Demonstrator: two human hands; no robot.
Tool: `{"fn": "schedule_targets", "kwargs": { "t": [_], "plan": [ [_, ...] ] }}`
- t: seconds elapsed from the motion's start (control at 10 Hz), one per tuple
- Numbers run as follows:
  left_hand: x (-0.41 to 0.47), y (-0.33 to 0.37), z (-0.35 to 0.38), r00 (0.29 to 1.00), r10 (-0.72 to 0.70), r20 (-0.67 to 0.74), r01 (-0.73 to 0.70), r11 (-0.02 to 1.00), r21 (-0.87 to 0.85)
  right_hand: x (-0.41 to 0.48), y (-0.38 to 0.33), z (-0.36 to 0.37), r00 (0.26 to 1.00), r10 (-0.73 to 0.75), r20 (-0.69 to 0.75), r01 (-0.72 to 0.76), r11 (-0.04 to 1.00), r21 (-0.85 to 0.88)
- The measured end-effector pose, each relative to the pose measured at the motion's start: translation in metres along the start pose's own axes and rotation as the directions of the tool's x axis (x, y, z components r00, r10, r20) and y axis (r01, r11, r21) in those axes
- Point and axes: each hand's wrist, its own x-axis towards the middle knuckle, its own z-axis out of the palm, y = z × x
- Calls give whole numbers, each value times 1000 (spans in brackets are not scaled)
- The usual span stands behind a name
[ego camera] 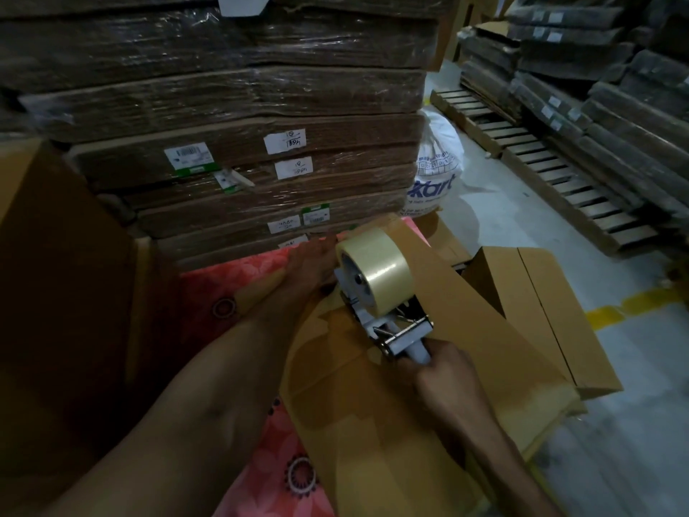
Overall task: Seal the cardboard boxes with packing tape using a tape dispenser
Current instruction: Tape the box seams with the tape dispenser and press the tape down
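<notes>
The right hand grips the handle of the tape dispenser, which is set on the box, likely to draw tape along its seam. The left hand lies flat at the box's far end, apparently steadying it on the pink cloth.

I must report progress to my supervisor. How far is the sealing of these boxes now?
Done: the flaps of the near box lie closed. In hand: the right hand grips the tape dispenser, which stands on that box near its far end, while the left hand presses the cardboard beside the roll. Left: no finished tape strip is clearly visible here, and the second box at the right seems untaped.
</notes>
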Motion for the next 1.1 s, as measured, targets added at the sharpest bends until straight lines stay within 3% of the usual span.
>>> {"fn": "schedule_targets", "kwargs": {
  "t": [0.1,0.3,0.4,0.6,0.8,0.9,1.0,1.1],
  "plan": [
    [-11,23,-9,991,126,-36,-102,913,396,-17,23,-12,994,102,35,-102,995,-1],
    [-34,54,-12,991,31,-130,40,860,508,-35,40,-22,986,162,49,-162,987,10],
    [-53,75,1,977,-81,-195,156,900,407,-35,42,-19,985,168,28,-169,985,34],
    [-78,65,26,992,6,-129,70,816,574,-31,37,-15,993,115,36,-115,993,-17],
    [-46,63,-4,999,-33,-35,48,789,612,-2,4,-8,1000,14,3,-14,997,-74],
    [-31,53,-6,998,-11,-62,50,740,671,9,-4,-10,1000,-29,4,29,994,-110],
    [-29,48,-1,996,-23,-81,72,732,678,6,2,-17,999,-21,41,28,985,-170],
    [-26,54,0,993,-49,-104,101,806,584,-15,18,-27,997,68,48,-62,991,-116]
  ]
}}
